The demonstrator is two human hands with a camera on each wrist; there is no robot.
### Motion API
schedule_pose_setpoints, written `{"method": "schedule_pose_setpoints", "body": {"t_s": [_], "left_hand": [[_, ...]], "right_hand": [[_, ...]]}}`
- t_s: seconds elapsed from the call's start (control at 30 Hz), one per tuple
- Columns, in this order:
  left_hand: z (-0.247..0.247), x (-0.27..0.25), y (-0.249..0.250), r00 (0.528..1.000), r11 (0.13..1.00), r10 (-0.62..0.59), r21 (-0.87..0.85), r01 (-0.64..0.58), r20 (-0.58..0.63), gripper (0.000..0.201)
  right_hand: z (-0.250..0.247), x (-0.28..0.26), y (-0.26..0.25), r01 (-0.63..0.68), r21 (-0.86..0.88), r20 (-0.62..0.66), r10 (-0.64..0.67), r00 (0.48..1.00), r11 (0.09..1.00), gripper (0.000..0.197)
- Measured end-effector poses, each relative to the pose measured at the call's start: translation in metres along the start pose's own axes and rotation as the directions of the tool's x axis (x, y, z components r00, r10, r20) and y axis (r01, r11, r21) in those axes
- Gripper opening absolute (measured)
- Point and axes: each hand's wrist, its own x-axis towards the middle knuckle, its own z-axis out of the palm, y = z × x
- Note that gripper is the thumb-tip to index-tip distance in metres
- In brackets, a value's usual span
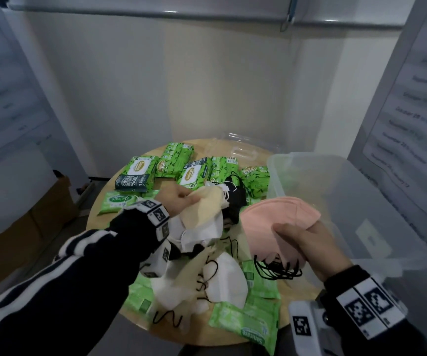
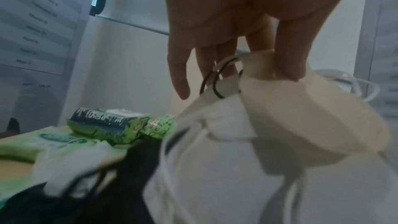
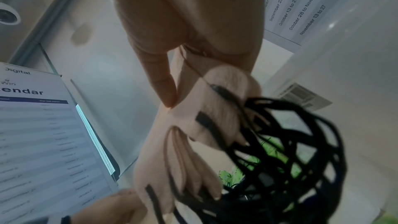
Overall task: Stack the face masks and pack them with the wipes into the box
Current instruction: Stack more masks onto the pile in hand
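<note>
Pink masks [image 1: 279, 217] stacked in right hand [image 1: 307, 249], black loops dangling

Five thick wipes packs [image 1: 140, 173] are sitting in a row beyond the fingers [image 1: 187, 199] of the left hand [image 1: 177, 204]. Four flat wipes packets [image 1: 245, 327] are lying around the pile, one just left of those fingers and three nearer than both hands. One cream mask [image 1: 207, 206] is hanging pinched in the left fingers. The right hand [image 1: 307, 247] is gripping one stack of pink masks [image 1: 279, 217], too tightly layered to count. At least two white masks [image 1: 227, 278] and one black mask [image 1: 235, 201] are lying in the pile between the two hands' fingers. One clear box [image 1: 361, 201] is standing past the right fingertips, and one clear lid [image 1: 243, 147] is lying farther beyond.
</note>
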Motion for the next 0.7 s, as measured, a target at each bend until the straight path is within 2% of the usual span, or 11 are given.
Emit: {"method": "schedule_pose_setpoints", "body": {"t_s": [0.13, 0.3, 0.37, 0.6, 0.7], "left_hand": [[-0.026, -0.005, 0.017, 1.0, 0.979, 0.005, -0.205, -0.008, -0.016, 0.026], [-0.039, -0.013, 0.032, 0.997, 0.906, -0.002, -0.421, -0.029, -0.072, 0.011], [-0.041, -0.014, 0.035, 0.998, 0.874, -0.003, -0.485, -0.03, -0.066, 0.012], [-0.037, -0.022, 0.041, 0.999, 0.838, -0.016, -0.546, -0.002, -0.028, 0.013], [-0.035, -0.024, 0.045, 0.998, 0.81, -0.039, -0.586, -0.003, -0.059, 0.015]], "right_hand": [[0.001, -0.002, -0.003, -0.003, 0.014, -0.008, 0.003, 1.0, 1.0, 0.018], [-0.001, -0.002, -0.005, 0.02, 0.0, -0.047, -0.02, 0.999, 1.0, 0.018], [-0.003, -0.001, -0.007, 0.035, -0.003, -0.055, -0.035, 0.998, 0.999, 0.022], [-0.007, -0.003, -0.008, 0.043, 0.0, -0.057, -0.043, 0.997, 0.999, 0.022], [-0.009, -0.004, -0.008, 0.052, -0.004, -0.045, -0.052, 0.998, 0.999, 0.023]]}}
